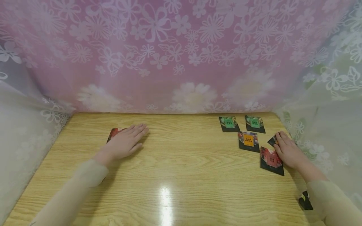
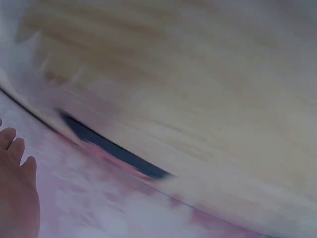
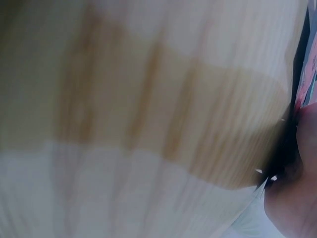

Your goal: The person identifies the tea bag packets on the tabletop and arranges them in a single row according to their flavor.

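My left hand (image 1: 124, 142) stretches flat with straight fingers over a red and black packet (image 1: 114, 132) at the left of the table, hiding most of it. In the left wrist view that packet (image 2: 116, 151) lies blurred on the wood, apart from the fingers (image 2: 17, 148). On the right, my right hand (image 1: 289, 152) rests on a dark packet (image 1: 272, 141), its fingers laid out over it and one corner poking out beside the thumb. Just left of this hand lies another red and black packet (image 1: 271, 160).
Two green-labelled packets (image 1: 229, 124) lie toward the back right, with an orange-labelled packet (image 1: 249, 141) in front of them. A small black item (image 1: 305, 201) with a yellow-green mark sits by the right forearm. Flowered cloth (image 1: 181, 62) hangs along the back and sides of the wooden table (image 1: 181, 157).
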Demonstrator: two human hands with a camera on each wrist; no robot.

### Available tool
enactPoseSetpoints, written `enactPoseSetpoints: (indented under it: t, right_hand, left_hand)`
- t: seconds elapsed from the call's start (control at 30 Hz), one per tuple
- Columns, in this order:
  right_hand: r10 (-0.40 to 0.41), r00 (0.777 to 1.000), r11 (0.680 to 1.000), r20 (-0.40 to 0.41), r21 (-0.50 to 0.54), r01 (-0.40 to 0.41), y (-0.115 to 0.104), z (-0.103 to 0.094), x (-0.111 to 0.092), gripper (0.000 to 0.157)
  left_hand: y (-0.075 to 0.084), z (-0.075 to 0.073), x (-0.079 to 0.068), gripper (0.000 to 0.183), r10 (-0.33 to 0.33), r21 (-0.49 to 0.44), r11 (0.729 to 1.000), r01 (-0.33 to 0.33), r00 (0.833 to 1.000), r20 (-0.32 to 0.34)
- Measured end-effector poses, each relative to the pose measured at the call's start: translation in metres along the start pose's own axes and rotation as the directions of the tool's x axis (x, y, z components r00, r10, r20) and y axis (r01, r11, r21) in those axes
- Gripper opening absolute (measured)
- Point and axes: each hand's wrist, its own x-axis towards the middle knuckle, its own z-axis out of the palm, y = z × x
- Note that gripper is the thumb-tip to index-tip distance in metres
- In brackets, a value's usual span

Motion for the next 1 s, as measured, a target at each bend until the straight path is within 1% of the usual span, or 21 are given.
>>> enactPoseSetpoints:
  t: [0.1,0.2,0.4,0.57,0.7,0.83,1.0]
  right_hand:
    - [0.001,1.0,1.0,0.003,0.001,-0.001,0.0,-0.001,-0.001,0.066]
    - [-0.002,1.0,1.0,0.005,0.0,0.002,0.0,-0.001,-0.001,0.066]
    - [-0.001,1.0,1.0,0.008,0.002,0.001,-0.001,-0.002,-0.001,0.066]
    - [0.006,1.0,1.0,0.011,0.002,-0.006,-0.002,-0.002,-0.001,0.066]
    - [0.005,1.0,1.0,0.007,-0.004,-0.005,-0.002,-0.001,0.001,0.066]
    - [0.002,1.0,1.0,0.004,-0.008,-0.002,-0.002,-0.002,0.002,0.066]
    - [0.004,1.0,1.0,0.006,-0.009,-0.004,-0.001,-0.003,0.001,0.066]
  left_hand:
    - [0.013,0.0,0.019,0.068,0.052,0.01,0.999,-0.052,0.998,-0.026]
    - [0.025,0.0,0.039,0.068,0.087,0.017,0.996,-0.087,0.996,-0.028]
    - [0.053,-0.001,0.079,0.069,0.131,0.025,0.991,-0.132,0.991,0.027]
    - [0.079,0.0,0.112,0.069,0.198,0.072,0.977,-0.202,0.978,0.066]
    - [0.1,0.001,0.134,0.07,0.228,0.085,0.968,-0.237,0.969,0.097]
    - [0.122,-0.001,0.154,0.069,0.258,0.08,0.96,-0.267,0.96,0.107]
    - [0.153,-0.002,0.18,0.066,0.308,0.12,0.939,-0.322,0.944,0.118]
